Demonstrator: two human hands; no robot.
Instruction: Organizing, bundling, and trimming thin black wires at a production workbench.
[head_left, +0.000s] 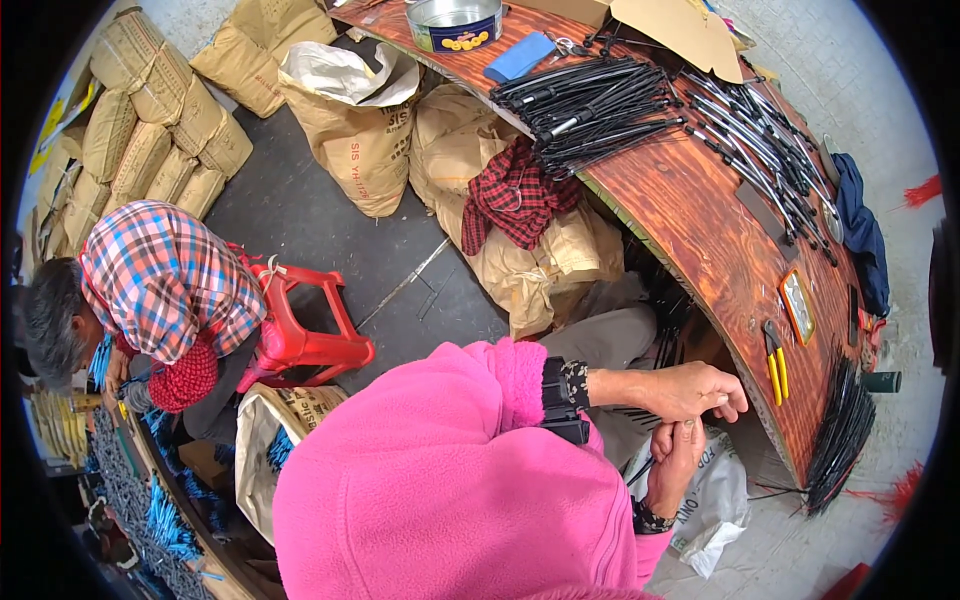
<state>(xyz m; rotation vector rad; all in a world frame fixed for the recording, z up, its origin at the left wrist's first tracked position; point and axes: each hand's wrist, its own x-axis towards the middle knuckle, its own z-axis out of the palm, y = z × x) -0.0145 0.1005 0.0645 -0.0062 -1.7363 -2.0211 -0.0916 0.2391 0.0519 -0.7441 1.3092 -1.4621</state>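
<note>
My two hands meet in front of me, just off the near edge of the wooden table. My left hand (688, 391) is closed, its fingers curled over; whatever it pinches is hidden. Below it, my right hand (677, 460) is closed with the thumb up, touching or almost touching the left. A thin black strand (641, 471) sticks out from the right hand on its inner side. Pink sleeves (522, 382) and patterned dark cuffs cover my arms. Under the hands lies a white sack (712, 500) with dark printing.
The table (690, 215) bears piles of black rod-like parts (590, 105), yellow-handled pliers (775, 362), a round tin (455, 25) and a black strand bundle (840, 440). Brown sacks (350, 130) stand on the floor. At left, another person (170, 290) works beside a red stool (305, 335).
</note>
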